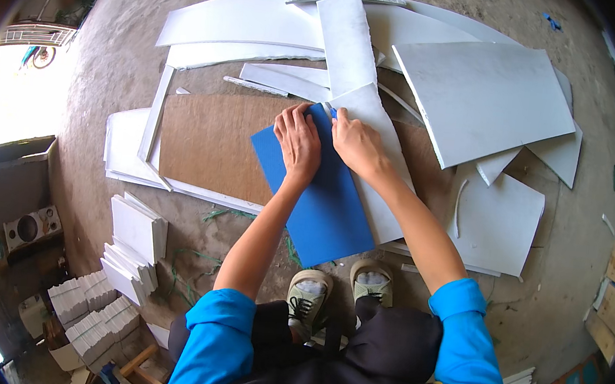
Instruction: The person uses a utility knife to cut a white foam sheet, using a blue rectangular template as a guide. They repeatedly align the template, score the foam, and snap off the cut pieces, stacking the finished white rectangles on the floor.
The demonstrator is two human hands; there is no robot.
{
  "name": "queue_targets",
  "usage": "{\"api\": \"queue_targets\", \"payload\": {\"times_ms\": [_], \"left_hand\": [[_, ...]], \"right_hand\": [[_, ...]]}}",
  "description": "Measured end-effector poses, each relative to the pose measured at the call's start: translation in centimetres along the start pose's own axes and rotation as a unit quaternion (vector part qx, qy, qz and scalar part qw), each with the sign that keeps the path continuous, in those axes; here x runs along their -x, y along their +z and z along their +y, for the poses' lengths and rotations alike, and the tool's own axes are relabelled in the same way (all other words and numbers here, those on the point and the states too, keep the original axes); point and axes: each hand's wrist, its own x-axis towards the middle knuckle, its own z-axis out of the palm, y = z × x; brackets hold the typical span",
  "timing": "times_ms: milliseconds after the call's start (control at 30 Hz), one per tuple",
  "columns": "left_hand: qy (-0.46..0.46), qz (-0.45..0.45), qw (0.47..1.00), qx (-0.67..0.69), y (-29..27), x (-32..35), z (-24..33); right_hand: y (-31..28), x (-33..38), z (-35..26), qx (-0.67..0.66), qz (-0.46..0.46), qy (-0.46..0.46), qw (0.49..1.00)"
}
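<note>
A rectangular blue board (335, 209) lies aslant over a long white foam strip (380, 125) and a brown wooden board (213, 135). My left hand (300, 141) presses down on the far end of the blue board, its bent fingers reaching over the far edge. Just to the right, my right hand (360, 147) is closed around a small blue-handled cutter (334, 112), mostly hidden by the fingers. The cutter sits at the board's far right corner, against the white strip; its blade cannot be made out clearly.
A large white foam sheet (487, 98) lies at the right over smaller pieces. More white sheets (250, 20) spread across the far side. Stacked white pieces (133, 238) stand at the left. My shoes (309, 292) are close to the blue board's near end.
</note>
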Motion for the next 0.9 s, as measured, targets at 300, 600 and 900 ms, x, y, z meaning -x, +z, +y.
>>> {"api": "queue_targets", "payload": {"times_ms": [300, 600, 900], "left_hand": [[0.0, 0.019, 1.0, 0.002, 0.1, 0.1, -0.3], [-0.013, 0.007, 1.0, -0.021, 0.0, 0.1, -0.2], [-0.017, -0.007, 0.999, -0.027, -0.1, -0.1, 0.1]], "right_hand": [[2.0, -2.0, 0.6, -0.008, 0.039, -0.044, 0.998], [0.3, -2.9, -0.9, -0.044, -0.066, 0.001, 0.997], [-1.6, -4.7, -2.6, -0.048, -0.241, 0.091, 0.965]]}}
